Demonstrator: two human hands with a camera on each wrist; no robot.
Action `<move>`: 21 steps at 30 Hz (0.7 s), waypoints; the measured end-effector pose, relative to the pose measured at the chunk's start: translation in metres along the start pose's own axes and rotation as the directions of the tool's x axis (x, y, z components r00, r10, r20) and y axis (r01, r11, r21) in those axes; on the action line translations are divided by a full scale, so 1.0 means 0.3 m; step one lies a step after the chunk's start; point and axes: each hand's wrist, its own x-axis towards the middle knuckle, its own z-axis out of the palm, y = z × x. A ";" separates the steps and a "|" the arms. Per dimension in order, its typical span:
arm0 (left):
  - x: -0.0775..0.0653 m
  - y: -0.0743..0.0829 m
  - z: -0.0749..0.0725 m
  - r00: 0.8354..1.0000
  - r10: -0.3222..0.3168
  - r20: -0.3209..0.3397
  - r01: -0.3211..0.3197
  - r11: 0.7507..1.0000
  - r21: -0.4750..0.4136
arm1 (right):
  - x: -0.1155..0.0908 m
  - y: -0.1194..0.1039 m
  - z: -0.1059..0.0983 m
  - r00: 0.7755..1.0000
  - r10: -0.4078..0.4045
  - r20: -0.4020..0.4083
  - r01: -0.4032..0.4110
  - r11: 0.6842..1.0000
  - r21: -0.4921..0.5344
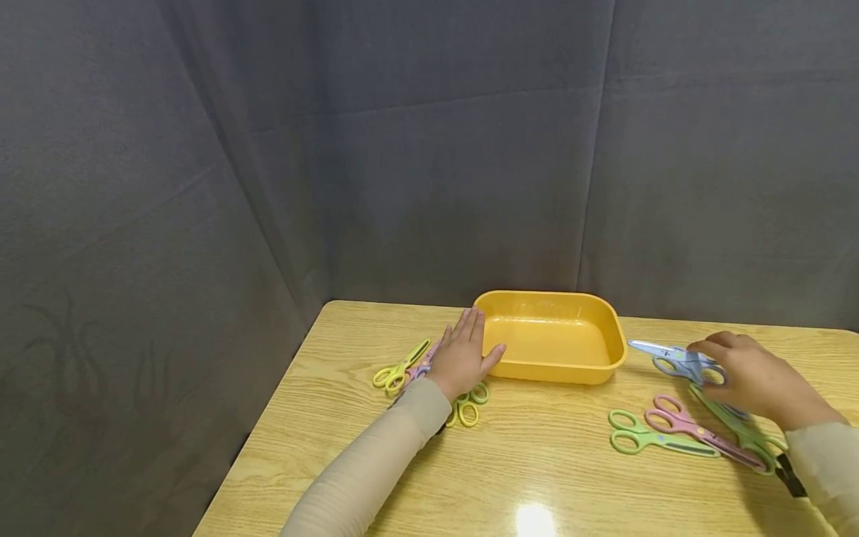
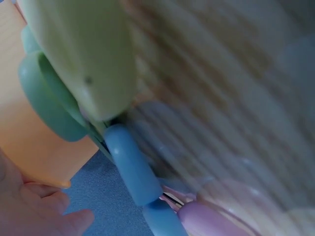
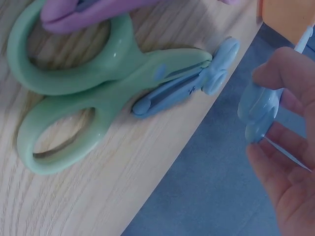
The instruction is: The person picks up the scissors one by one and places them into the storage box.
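The outstretched left hand (image 1: pixel 460 359) lies against the left side of a rectangular yellow plastic tray (image 1: pixel 553 372); farther right, the right hand (image 1: pixel 757 379) pinches light-blue plastic scissors (image 1: pixel 683 364).

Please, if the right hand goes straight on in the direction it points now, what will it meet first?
Most likely the right end of the orange tray: the blue scissors in the right hand point towards it, blade first. Depth is hard to judge.
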 end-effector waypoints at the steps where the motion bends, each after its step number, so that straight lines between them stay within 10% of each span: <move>1: -0.001 0.001 -0.001 1.000 -0.001 0.003 0.001 1.000 -0.002 | 0.000 0.002 -0.002 1.000 0.000 -0.005 0.000 1.000 -0.001; 21: 0.002 0.005 -0.003 1.000 -0.013 0.019 0.013 1.000 -0.005 | 0.062 -0.072 -0.062 0.997 0.061 -0.049 -0.059 0.997 0.041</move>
